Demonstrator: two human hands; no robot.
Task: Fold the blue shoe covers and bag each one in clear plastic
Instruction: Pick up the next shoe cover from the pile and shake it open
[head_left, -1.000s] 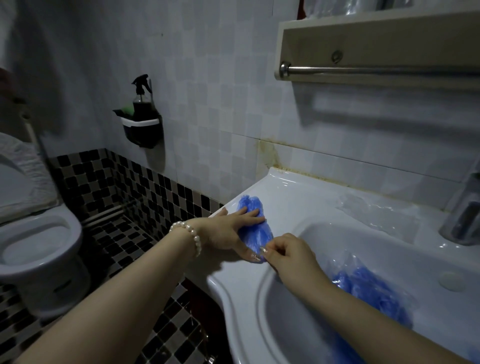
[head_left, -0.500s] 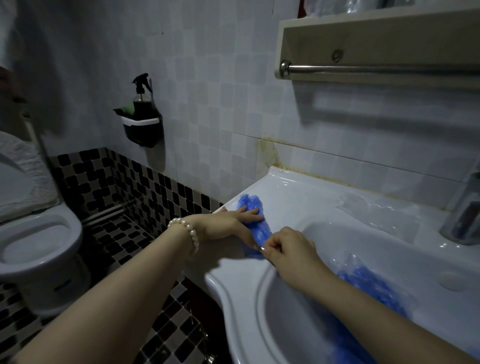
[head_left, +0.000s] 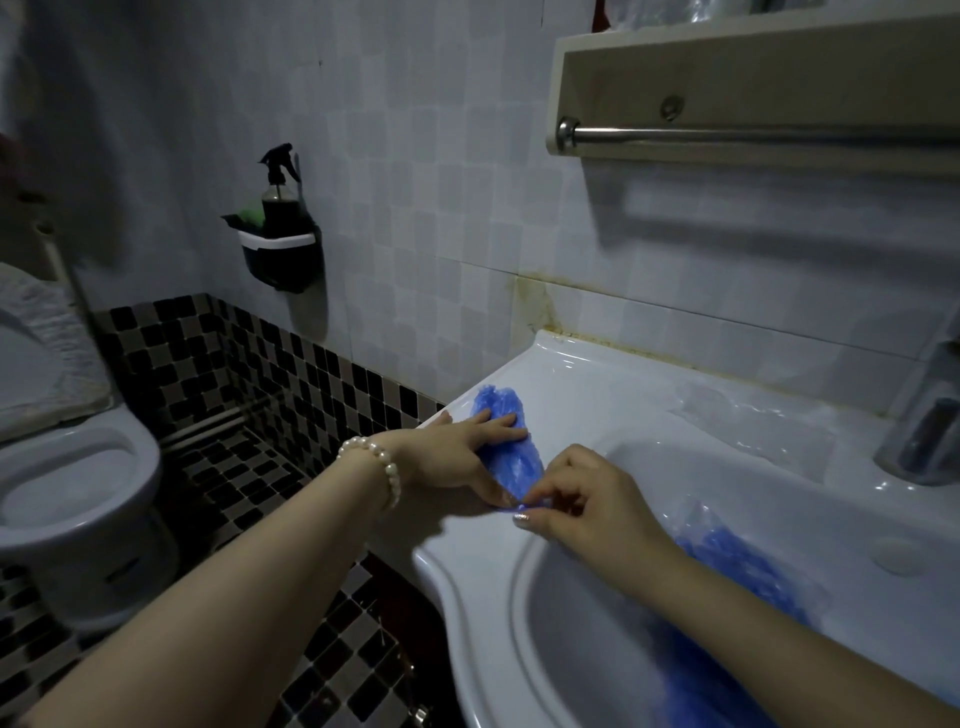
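A crumpled blue shoe cover lies stretched along the left rim of the white sink. My left hand, with a pearl bracelet at the wrist, presses flat on its far half, fingers straight. My right hand pinches the cover's near end at the sink's edge, fingers curled. A heap of more blue shoe covers in clear plastic sits in the basin behind my right forearm. A clear plastic bag lies on the rim at the back right.
A metal tap stands at the right. A shelf with a towel rail hangs above the sink. A black holder with a spray bottle is on the wall. A toilet stands at the left over a checkered floor.
The cover's near end has been drawn toward the sink's front edge, so it lies longer and flatter. My left hand has spread flatter on it; my right hand has shifted slightly nearer.
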